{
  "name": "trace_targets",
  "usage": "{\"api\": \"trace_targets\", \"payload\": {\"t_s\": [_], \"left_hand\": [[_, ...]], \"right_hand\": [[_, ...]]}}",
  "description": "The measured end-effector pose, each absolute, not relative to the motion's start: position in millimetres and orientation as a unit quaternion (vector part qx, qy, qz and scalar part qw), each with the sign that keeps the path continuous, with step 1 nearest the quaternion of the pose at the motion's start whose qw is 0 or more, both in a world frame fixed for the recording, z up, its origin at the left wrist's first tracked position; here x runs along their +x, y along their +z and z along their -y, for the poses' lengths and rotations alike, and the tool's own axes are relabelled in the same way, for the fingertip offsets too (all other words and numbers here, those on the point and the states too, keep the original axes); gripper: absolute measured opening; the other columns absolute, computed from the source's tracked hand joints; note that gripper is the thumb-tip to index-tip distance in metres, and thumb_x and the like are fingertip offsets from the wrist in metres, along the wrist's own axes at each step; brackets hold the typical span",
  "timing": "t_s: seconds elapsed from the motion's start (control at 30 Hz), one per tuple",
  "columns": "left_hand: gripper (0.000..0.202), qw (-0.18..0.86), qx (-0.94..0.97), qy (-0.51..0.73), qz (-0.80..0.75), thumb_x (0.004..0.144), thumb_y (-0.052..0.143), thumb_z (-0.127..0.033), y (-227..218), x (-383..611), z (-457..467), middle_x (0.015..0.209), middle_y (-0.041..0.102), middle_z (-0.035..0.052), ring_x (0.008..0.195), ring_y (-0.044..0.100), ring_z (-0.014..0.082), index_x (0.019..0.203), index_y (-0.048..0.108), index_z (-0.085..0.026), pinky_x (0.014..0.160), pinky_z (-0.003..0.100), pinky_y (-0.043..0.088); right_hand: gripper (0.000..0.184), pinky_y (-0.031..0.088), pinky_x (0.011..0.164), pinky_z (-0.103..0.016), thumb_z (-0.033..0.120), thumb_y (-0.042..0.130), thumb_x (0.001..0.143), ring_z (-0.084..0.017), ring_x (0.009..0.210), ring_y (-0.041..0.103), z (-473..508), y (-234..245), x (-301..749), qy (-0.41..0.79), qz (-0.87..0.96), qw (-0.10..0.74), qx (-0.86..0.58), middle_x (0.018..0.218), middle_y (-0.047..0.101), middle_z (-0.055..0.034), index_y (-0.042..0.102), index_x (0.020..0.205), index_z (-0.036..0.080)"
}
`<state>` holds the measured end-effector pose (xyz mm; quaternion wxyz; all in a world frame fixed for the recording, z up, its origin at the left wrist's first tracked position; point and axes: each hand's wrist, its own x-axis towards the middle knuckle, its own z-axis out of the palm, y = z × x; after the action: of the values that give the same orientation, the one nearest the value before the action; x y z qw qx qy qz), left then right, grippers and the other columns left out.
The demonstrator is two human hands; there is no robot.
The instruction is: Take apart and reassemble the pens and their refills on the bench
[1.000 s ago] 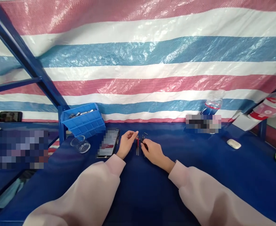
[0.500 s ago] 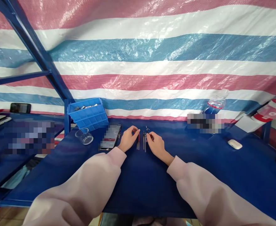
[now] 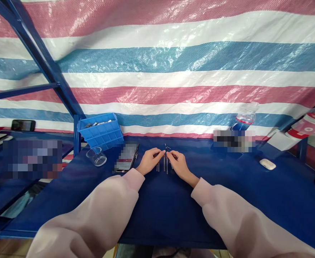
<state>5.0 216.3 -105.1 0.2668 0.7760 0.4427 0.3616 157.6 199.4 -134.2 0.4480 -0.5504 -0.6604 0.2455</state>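
Observation:
Several thin, slender sticks (image 3: 167, 167) lie side by side on the blue table (image 3: 152, 211), their near ends showing between my hands. My left hand (image 3: 152, 159) is closed in a pinch, its fingertips reaching over the sticks. What those fingers hold, if anything, is hidden. Close beside it, my right hand (image 3: 178, 163) also pinches, with its fingertips almost meeting the left ones. A small dark piece with a pointed end (image 3: 166, 147) sticks out just beyond the fingertips. It is too small to tell which hand has it.
Left of my hands lies a phone (image 3: 127, 157), with a clear cup (image 3: 97, 157) and a blue compartment bin (image 3: 100, 130) beyond it. At the right are a white earbud case (image 3: 267, 164), a clear bottle (image 3: 244, 119), a white box (image 3: 281, 139) and a red-and-white cup (image 3: 302, 125).
My left hand has moved right, over the sticks, and its fingertips now almost meet those of my right hand. The right hand has stayed nearly in place.

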Motion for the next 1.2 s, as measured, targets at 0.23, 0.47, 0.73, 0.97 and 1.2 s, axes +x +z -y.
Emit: {"api": "trace_targets", "payload": {"t_s": [0.23,0.47,0.73,0.97,1.2], "left_hand": [[0.041,0.397,0.726,0.381,-0.412,0.082,0.042,-0.049,-99,9,-215,0.060,0.049,-0.0018,0.054,0.042,0.0084,0.071,0.057,-0.013,0.051,0.020,0.033],[0.036,0.203,0.736,0.270,-0.587,0.086,0.035,-0.041,-102,-7,-227,0.057,0.050,-0.0001,0.054,0.048,0.0122,0.061,0.047,-0.017,0.054,0.024,0.033],[0.035,0.090,0.740,0.132,-0.653,0.086,0.033,-0.045,-112,-6,-223,0.074,0.062,0.0068,0.068,0.059,0.0206,0.074,0.052,-0.019,0.056,0.027,0.037],[0.040,0.078,0.751,0.086,-0.650,0.088,0.028,-0.046,-107,-3,-220,0.083,0.064,0.0094,0.076,0.061,0.0216,0.080,0.055,-0.017,0.063,0.028,0.042],[0.042,0.068,0.770,0.078,-0.630,0.089,0.027,-0.045,-109,-4,-219,0.081,0.063,0.0093,0.078,0.061,0.0230,0.080,0.056,-0.017,0.063,0.029,0.043]], "right_hand": [[0.032,0.035,0.061,-0.023,0.037,0.042,0.086,-0.014,0.064,0.046,-187,-125,153,0.190,0.730,0.443,-0.484,0.059,0.049,0.0012,0.052,0.062,0.020],[0.019,0.038,0.073,-0.029,0.031,0.043,0.083,-0.017,0.077,0.049,-203,-136,158,0.163,0.671,0.470,-0.551,0.077,0.059,-0.0025,0.057,0.077,0.019],[0.020,0.039,0.082,-0.034,0.026,0.049,0.077,-0.021,0.091,0.049,-212,-150,161,0.129,0.661,0.394,-0.625,0.094,0.056,-0.0070,0.058,0.093,0.018],[0.035,0.038,0.082,-0.034,0.037,0.047,0.083,-0.024,0.102,0.046,-217,-133,163,0.078,0.676,0.251,-0.689,0.108,0.050,-0.0115,0.051,0.112,0.016],[0.017,0.041,0.071,-0.028,0.026,0.057,0.076,-0.020,0.087,0.056,-261,-115,173,0.133,0.734,0.169,-0.644,0.099,0.055,-0.0100,0.060,0.090,0.016]]}}
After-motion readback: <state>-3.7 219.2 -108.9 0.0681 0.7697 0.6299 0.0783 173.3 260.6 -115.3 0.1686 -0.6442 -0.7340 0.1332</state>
